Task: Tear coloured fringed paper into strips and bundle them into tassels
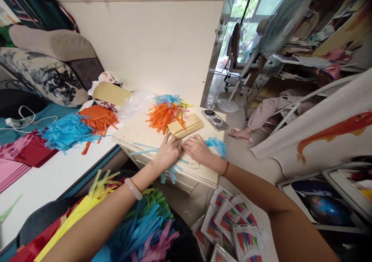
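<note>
Both hands, left hand [168,153] and right hand [197,149], press flat, grip unclosed, on blue paper strips [174,169] lying crosswise.

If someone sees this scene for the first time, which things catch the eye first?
The orange paper strips piled at the back of the small pale table stand out most. In front of them, the left hand and right hand press down together on blue strips. A white fan stands at upper right.

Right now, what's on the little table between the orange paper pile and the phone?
In the head view, a tan paper pad lies between the orange paper pile and the phone, on the little table. Orange strips overlap its left end.
</note>
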Demonstrator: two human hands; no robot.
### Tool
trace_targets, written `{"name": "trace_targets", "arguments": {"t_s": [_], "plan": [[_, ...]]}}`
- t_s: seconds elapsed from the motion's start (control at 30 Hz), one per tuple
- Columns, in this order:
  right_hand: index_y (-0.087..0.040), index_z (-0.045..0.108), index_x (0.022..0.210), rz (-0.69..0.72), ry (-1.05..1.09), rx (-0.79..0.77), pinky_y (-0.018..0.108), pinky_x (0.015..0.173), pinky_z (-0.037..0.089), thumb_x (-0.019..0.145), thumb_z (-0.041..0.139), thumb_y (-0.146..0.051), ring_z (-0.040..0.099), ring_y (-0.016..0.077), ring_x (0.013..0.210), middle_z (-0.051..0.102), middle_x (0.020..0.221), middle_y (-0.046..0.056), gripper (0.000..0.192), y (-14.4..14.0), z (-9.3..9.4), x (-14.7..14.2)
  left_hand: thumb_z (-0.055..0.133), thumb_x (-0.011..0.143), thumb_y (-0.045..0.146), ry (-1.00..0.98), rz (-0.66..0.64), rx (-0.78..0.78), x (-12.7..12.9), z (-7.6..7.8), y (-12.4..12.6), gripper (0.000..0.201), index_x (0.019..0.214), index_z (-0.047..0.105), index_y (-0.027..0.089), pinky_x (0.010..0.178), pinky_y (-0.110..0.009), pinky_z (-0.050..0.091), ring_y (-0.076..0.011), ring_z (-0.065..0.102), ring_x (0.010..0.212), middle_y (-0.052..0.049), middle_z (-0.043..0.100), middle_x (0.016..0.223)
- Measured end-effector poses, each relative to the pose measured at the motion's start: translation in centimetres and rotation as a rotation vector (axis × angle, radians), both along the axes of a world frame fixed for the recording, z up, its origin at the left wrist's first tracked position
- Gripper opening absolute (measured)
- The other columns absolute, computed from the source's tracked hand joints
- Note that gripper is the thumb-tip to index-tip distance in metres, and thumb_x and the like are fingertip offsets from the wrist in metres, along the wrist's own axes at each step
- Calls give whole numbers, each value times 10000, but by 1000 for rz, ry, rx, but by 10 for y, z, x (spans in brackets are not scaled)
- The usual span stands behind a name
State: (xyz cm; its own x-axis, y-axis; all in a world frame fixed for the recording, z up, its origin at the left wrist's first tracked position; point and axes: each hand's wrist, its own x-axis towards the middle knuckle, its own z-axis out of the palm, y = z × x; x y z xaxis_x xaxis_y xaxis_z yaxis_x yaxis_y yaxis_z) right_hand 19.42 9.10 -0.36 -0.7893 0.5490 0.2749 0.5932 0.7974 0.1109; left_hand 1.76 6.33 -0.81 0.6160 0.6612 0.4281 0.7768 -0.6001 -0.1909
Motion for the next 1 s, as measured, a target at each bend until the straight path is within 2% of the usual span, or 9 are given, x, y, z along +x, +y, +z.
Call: {"name": "trace_targets", "arguments": {"t_s": [0.23,0.4,0.5,0.6,0.7,0.83,0.9,0.93,1.0], "plan": [[-201,706,872,32,273,-112,318,795,393,927,511,-254,578,165,885,703,893,41,209,6,-17,41,506,878,160,-160,115,-84,-10,-5,-13,237,709,670,195,997,-487,341,-242,540,951,-58,636,745],[-204,703,752,-77,528,-293,326,802,442,860,602,-276,606,171,839,699,827,34,164,3,-17,51,602,848,271,-417,150,-246,-27,-5,-13,141,758,705,234,937,-447,361,-232,544,975,-26,692,819],[-189,662,669,-130,637,-398,312,783,457,813,655,-300,601,165,802,678,779,29,182,4,-16,54,654,811,304,-586,183,-376,-34,-8,-10,119,736,692,219,905,-415,385,-214,564,952,-18,706,848],[-186,643,665,-152,610,-431,313,789,441,824,635,-291,585,164,805,664,788,26,190,5,-14,55,653,805,321,-646,218,-442,-36,-9,-8,160,700,662,201,889,-388,403,-202,574,938,-23,699,866],[-185,636,698,-209,517,-417,314,805,415,834,608,-235,567,172,841,656,812,25,148,3,-9,52,602,832,329,-578,276,-411,-34,-9,-8,161,751,660,203,881,-401,402,-225,555,970,-43,667,907],[-167,609,732,-336,274,-270,332,792,382,838,589,-196,548,205,885,642,828,49,112,-5,-2,40,556,837,324,-371,361,-355,-25,-3,-9,173,770,639,188,874,-443,406,-274,532,980,-85,622,922],[-156,630,826,-359,175,-173,350,802,373,852,581,-210,547,221,913,648,884,70,77,-9,0,35,548,835,280,-302,378,-334,-20,0,-10,140,801,642,182,884,-456,408,-280,533,976,-95,617,916],[-158,642,903,-326,140,-128,359,827,366,866,565,-205,544,228,959,651,956,81,97,-10,0,34,537,837,234,-284,357,-320,-17,0,-11,123,838,650,187,904,-466,401,-278,532,989,-95,620,937],[-202,636,1078,-154,77,-56,373,898,341,896,513,-160,506,233,1107,618,1155,84,224,-10,-1,34,506,839,137,-250,257,-270,-13,0,-13,205,928,670,222,974,-510,348,-271,517,1042,-79,630,1000]]}}
